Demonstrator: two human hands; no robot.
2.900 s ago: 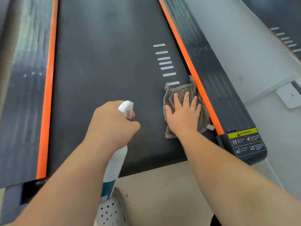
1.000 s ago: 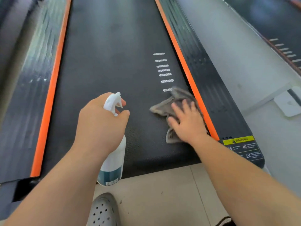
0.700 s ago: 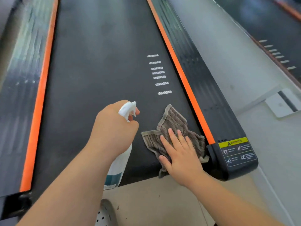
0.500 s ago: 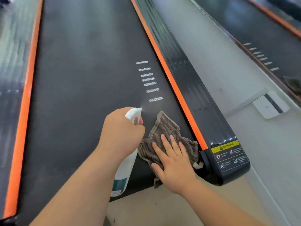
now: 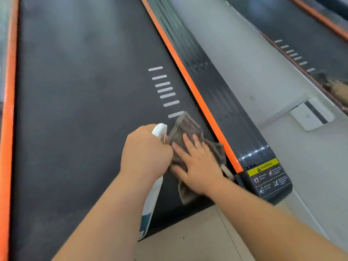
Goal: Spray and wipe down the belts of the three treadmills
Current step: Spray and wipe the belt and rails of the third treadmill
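1 bottle [image 5: 152, 200] upright in left hand [image 5: 146, 153] — nozzle [image 5: 160, 129] forward, right hand [image 5: 197, 166] on cloth [image 5: 186, 127]

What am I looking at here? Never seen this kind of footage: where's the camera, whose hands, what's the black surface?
There is no robot here. One wide-angle camera sits on a person's head and looks forward and down at their own two hands. The black surface is a treadmill belt, edged by an orange strip and a side rail that carries a yellow warning label. The left hand grips a white spray bottle. The right hand presses flat, fingers spread, on a grey-brown cloth. The cloth lies on the belt near its right edge, just below the white dash marks. A second treadmill shows at the upper right.
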